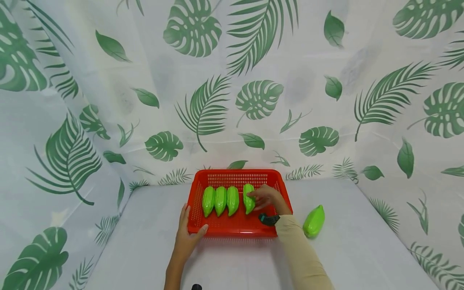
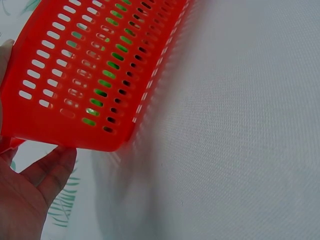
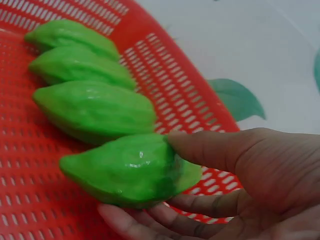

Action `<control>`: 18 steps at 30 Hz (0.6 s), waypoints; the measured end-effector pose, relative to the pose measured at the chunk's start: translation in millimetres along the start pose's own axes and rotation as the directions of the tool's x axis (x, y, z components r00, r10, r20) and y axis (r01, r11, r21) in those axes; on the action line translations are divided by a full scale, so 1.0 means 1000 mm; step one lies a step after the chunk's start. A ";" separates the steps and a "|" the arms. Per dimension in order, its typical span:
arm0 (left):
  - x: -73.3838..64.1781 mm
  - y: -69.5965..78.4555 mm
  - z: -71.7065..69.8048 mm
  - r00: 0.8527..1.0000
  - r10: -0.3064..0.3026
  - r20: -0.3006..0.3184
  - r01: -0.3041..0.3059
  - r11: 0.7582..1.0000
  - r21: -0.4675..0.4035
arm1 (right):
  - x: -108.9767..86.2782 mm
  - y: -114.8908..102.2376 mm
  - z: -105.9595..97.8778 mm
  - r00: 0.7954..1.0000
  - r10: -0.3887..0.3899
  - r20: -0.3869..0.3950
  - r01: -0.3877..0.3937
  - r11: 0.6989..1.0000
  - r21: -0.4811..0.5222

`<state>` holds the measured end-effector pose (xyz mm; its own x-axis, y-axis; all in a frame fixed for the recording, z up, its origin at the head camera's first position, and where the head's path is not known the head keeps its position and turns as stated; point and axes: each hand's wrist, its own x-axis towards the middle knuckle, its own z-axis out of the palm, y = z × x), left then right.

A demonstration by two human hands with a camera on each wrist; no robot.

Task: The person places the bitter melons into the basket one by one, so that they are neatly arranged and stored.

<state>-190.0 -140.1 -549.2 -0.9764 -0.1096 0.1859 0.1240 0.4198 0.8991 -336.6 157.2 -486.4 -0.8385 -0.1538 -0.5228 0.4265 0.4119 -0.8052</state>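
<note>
Red basket [image 1: 233,231]: near right corner hidden behind the right sleeve [image 1: 301,251]; cut off by the top edge in the left wrist view, by the left and bottom edges in the right wrist view. Contents, left wrist view: green patches through the holes, uncountable. Green fruit [image 3: 120,167], held: partly covered by the right hand [image 3: 272,172], itself cut off at the right edge. Left hand [image 2: 25,200]: cut off at the left. Wristband [image 1: 269,219]: face too small to read. Black object [image 1: 196,287]: cut off by the bottom edge, kind indeterminable.
</note>
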 end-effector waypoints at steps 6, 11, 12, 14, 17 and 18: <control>0.000 -0.002 0.002 1.000 0.002 -0.004 -0.002 1.000 -0.002 | 0.009 0.001 0.013 0.999 0.036 -0.031 -0.036 0.999 -0.003; 0.000 -0.001 0.002 1.000 0.005 -0.008 -0.005 1.000 0.011 | 0.009 0.001 0.017 0.997 0.055 -0.056 -0.055 0.998 0.007; 0.000 -0.001 0.001 1.000 0.006 -0.009 -0.005 1.000 0.013 | 0.010 0.002 0.018 0.996 0.059 -0.061 -0.059 0.998 0.006; 0.000 -0.001 0.001 1.000 0.010 -0.010 -0.010 1.000 0.015 | 0.013 0.002 0.019 0.995 0.069 -0.069 -0.069 0.998 0.010; 0.000 -0.001 0.002 1.000 0.010 -0.010 -0.010 1.000 0.011 | 0.015 0.002 0.020 0.994 0.077 -0.075 -0.076 0.997 0.011; 0.000 -0.001 0.002 1.000 0.008 -0.010 -0.008 1.000 0.011 | 0.015 0.002 0.021 0.995 0.070 -0.071 -0.070 0.998 0.001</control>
<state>-190.2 -139.0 -550.9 -0.9736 -0.1150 0.1973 0.1301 0.4307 0.8931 -341.6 137.0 -502.1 -0.8285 -0.0604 -0.5567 0.4846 0.4208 -0.7669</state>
